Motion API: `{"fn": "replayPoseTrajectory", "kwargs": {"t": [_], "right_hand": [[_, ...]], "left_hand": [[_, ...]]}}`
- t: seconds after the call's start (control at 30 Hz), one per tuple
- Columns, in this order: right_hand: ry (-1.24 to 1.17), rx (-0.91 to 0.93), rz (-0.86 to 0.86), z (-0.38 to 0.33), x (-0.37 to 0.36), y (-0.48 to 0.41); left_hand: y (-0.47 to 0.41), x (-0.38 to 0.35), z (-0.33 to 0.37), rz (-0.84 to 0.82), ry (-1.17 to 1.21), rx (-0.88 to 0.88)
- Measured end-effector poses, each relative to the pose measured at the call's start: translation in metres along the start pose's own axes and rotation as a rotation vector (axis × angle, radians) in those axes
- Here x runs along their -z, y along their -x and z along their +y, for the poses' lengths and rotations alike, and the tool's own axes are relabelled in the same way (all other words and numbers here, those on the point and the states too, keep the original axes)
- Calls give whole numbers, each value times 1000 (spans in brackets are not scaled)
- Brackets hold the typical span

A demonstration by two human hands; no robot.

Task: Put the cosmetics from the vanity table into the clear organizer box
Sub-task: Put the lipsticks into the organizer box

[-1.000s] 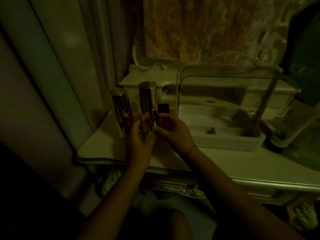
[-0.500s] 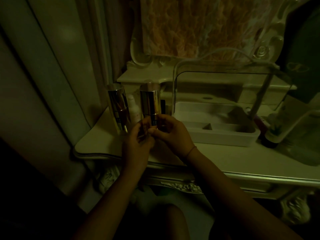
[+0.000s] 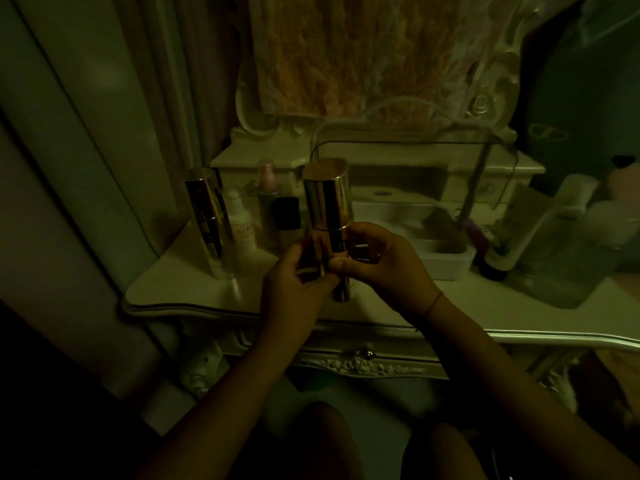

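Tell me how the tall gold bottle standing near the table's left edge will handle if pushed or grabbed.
The standing gold bottle is tall and narrow, so a push near its top would probably tip it, perhaps onto the small white bottle beside it. Its mirror-shiny shell looks smooth, likely slippery. It seems rigid, like the held gold bottle.

Gold bottle (image 3: 327, 202); seemingly cream vanity table (image 3: 194, 289); white tray (image 3: 446, 261).
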State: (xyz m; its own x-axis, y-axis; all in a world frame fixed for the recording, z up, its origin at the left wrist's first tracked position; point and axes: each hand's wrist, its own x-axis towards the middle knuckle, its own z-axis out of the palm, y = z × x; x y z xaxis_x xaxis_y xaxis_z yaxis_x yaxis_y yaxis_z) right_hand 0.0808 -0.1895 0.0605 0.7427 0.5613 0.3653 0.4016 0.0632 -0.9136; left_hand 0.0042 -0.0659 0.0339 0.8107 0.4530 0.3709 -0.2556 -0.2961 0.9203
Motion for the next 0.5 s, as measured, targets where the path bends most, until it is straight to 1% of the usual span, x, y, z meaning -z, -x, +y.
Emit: {"fn": "replayPoseTrajectory", "kwargs": {"t": [0.3, 0.5], "right_hand": [[-41, -5, 65, -1, 56, -2], [13, 45, 100, 4, 69, -14]], "left_hand": [[-33, -47, 10, -196, 46, -64], [-59, -59, 1, -226, 20, -70]]}}
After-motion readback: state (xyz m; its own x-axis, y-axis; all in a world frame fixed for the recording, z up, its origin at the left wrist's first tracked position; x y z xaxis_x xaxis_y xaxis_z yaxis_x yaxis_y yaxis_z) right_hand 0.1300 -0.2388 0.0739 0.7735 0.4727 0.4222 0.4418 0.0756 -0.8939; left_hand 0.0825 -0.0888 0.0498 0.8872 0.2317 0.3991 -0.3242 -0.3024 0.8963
